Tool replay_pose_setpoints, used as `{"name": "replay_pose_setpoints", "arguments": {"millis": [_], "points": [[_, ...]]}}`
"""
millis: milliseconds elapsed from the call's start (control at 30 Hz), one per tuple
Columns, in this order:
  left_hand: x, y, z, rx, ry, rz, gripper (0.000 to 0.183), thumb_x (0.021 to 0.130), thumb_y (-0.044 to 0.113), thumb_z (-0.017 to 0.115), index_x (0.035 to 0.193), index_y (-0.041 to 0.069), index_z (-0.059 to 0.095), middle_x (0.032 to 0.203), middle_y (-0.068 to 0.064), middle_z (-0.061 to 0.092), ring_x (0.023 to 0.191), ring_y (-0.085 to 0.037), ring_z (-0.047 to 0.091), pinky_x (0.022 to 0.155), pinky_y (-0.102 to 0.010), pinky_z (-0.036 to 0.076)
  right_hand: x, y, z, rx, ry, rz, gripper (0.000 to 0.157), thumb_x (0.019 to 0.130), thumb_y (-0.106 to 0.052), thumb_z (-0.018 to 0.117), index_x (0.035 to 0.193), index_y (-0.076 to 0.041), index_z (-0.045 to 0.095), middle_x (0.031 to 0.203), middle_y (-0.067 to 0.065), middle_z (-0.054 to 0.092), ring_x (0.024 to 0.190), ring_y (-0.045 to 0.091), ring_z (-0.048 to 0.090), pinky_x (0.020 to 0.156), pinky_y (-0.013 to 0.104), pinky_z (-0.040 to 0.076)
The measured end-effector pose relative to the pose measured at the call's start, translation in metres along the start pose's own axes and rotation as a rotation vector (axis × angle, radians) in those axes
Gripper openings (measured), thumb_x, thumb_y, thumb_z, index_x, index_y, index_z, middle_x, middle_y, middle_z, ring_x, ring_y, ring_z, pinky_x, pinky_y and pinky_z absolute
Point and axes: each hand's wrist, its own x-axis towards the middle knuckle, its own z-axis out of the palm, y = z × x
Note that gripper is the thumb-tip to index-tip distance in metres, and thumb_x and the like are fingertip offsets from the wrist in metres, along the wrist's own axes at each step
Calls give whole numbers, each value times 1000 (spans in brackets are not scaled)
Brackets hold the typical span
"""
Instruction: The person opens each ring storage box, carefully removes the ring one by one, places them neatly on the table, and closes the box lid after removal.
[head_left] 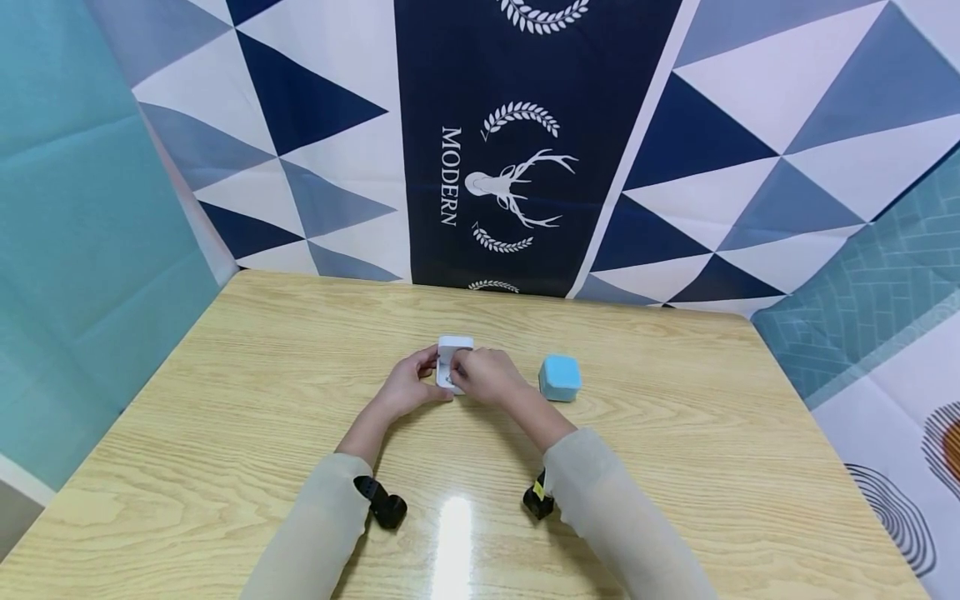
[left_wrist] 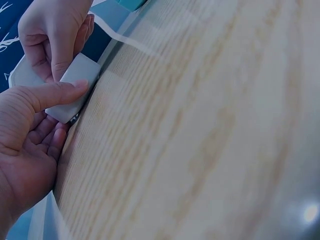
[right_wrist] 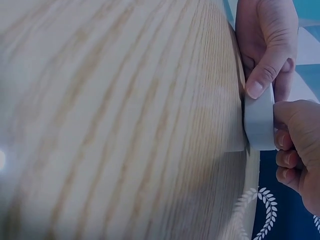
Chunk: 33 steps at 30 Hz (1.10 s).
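Note:
A small white box (head_left: 455, 342) with its lid raised sits near the middle of the wooden table. My left hand (head_left: 408, 385) grips it from the left; in the left wrist view the thumb (left_wrist: 62, 95) lies along the box's near wall. My right hand (head_left: 487, 375) reaches over the box from the right with curled fingers, thumb and forefinger down in its opening. A tiny shiny detail shows inside beside these fingertips. In the right wrist view the box wall (right_wrist: 259, 122) hides the fingertips, so I cannot tell whether they pinch anything.
A light blue rounded box (head_left: 560, 377) stands on the table (head_left: 300, 333) just right of my right hand. A patterned cloth (head_left: 495, 167) hangs behind the table's far edge. Black wrist cameras (head_left: 388, 507) are strapped at both sleeves.

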Motion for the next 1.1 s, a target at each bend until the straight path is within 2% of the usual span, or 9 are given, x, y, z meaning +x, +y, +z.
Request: {"name": "replay_pose_setpoints", "arguments": {"millis": [367, 800, 1100], "points": [[-1, -1, 0, -7, -2, -2, 82, 74, 5, 77, 144, 10, 36, 134, -11, 51, 124, -26, 47, 108, -40, 36, -4, 1, 1, 45, 15, 11, 13, 92, -23, 56, 93, -12, 63, 64, -6, 57, 52, 6, 42, 52, 23, 36], [0, -1, 0, -9, -4, 14, 82, 74, 6, 77, 144, 9, 35, 135, -12, 51, 124, -27, 46, 108, -40, 36, -7, 4, 0, 72, 34, 2, 13, 90, -22, 57, 94, -12, 63, 57, -7, 49, 50, 7, 38, 50, 23, 32], [0, -3, 0, -14, -3, 10, 82, 73, 5, 77, 144, 9, 36, 134, -11, 52, 124, -27, 46, 108, -40, 36, -9, 5, -1, 171, 32, 25, 12, 88, -22, 58, 94, -12, 64, 54, -9, 45, 48, 6, 36, 47, 21, 28]]}}
